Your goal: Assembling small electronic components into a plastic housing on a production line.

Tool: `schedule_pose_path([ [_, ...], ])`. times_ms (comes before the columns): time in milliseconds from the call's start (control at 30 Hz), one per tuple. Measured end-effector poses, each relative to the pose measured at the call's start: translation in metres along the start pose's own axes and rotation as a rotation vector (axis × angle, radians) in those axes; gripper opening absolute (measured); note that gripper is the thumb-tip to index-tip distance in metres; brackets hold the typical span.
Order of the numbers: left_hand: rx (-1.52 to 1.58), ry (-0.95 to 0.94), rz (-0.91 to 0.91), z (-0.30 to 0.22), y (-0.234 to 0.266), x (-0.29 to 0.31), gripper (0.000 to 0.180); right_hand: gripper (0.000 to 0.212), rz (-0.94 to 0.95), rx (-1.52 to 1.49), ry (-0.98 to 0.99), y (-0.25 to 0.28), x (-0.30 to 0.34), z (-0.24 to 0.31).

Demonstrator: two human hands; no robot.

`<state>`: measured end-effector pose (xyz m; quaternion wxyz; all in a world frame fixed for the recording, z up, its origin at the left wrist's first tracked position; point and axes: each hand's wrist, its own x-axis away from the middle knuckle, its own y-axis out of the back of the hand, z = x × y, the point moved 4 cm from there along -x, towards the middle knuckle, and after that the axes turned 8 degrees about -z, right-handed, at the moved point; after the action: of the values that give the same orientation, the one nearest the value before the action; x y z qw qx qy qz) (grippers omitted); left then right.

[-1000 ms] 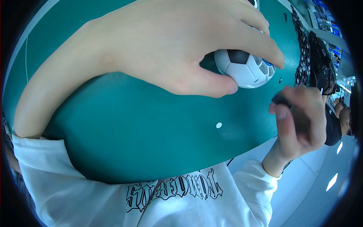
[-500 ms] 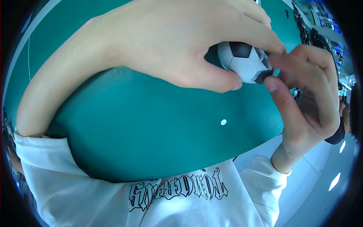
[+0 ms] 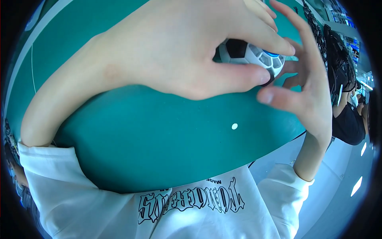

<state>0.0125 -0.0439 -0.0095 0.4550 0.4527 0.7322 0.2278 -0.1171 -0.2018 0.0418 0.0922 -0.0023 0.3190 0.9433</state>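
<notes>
At the left edge, part of another person's arm (image 3: 18, 174) shows beyond your white sleeve (image 3: 49, 163). Your left hand (image 3: 195, 49) reaches across above the green bench (image 3: 159, 131) and grasps a white-and-black ball (image 3: 252, 55), thumb along its near side, index finger over its far side. A small white oval spot (image 3: 234, 126) shows on the bench, nearer your body and apart from the ball. The ball is right of the middle of the view; you cannot tell whether it also rests on the bench. White ribs divide its right face into greyish cells — small, recessed-looking compartments — with a blue part (image 3: 271, 53) at their upper edge, partly under your index finger. What else the cells contain is too small to tell. A dark piece (image 3: 268, 81) shows by your left thumb tip. Your right hand (image 3: 312, 85) is released, fingers spread around the ball's right side, thumb clear; whether a fingertip touches is unclear. Farther right lie a row of black items (image 3: 313, 22) and a black bundle (image 3: 338, 59), its contents hidden, then a person in dark clothing (image 3: 350, 125).
</notes>
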Motion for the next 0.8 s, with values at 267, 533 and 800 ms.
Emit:
schedule_pose_path([
  [267, 0.030, -0.023, -0.035, -0.012, -0.005, 0.001, 0.053, 0.070, 0.071, -0.125, 0.030, -0.019, -0.010, 0.007],
  [533, 0.058, -0.174, -0.124, -0.032, 0.008, 0.008, 0.053, 0.066, 0.053, -0.149, 0.092, -0.018, -0.011, 0.015],
  [800, -0.123, -0.142, -0.201, -0.056, -0.003, 0.009, 0.045, 0.040, -0.124, 0.300, 0.075, 0.082, -0.002, -0.057],
])
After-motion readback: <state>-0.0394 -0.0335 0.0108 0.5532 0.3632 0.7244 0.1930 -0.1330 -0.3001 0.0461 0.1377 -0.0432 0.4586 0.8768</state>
